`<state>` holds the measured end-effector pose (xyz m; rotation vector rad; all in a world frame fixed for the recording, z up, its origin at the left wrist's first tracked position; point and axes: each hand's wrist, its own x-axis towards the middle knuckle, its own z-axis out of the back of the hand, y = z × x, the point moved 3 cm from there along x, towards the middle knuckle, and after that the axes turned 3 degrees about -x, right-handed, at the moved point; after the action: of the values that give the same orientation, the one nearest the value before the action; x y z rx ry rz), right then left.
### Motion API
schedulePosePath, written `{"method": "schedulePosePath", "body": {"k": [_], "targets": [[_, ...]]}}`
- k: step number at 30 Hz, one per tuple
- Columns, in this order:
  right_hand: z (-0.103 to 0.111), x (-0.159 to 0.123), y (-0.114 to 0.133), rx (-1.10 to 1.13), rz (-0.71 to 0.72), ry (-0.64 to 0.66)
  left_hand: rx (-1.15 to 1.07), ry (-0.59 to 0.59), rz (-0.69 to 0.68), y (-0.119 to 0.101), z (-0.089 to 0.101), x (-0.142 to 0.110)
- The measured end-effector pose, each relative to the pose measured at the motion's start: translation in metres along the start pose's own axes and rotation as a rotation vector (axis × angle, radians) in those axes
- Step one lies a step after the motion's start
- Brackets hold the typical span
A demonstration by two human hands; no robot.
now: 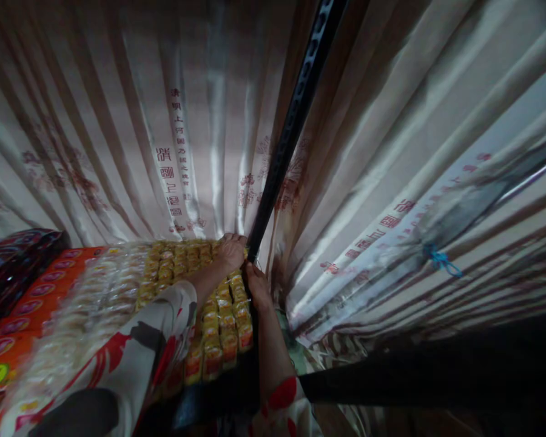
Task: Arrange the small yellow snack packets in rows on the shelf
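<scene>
Gold plastic-wrapped packets [225, 319] lie in rows, their far right corner at the left hand [233, 249]. The right hand [258, 286] is just beside, by a slanting black perforated metal post [295, 115]. What the 2 hands pinch, I cannot tell. Pale red-printed curtains [227, 115] hang behind.

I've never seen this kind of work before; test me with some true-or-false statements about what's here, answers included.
1. The left hand is at the far end of the yellow-wrapped packets. True.
2. Something orange lies right of those packets. False: the orange packaging lies to their left.
3. The right hand is by the lower end of the black post. True.
4. Both sleeves are plain black. False: the left sleeve is pale with red and dark patches.
</scene>
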<state>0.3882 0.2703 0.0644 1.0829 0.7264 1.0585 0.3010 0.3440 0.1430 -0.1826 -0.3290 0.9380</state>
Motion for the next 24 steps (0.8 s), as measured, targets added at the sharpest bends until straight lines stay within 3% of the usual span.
{"method": "schedulePosePath", "body": {"k": [14, 24], "targets": [[-0.001, -0.002, 0.005, -0.031, -0.058, 0.028, 0.045, 0.047, 0.056, 0.0, 0.0, 0.005], [-0.004, 0.003, -0.008, -0.045, -0.107, 0.005, 0.02, 0.025, 0.072, 0.003, 0.003, 0.001]]}}
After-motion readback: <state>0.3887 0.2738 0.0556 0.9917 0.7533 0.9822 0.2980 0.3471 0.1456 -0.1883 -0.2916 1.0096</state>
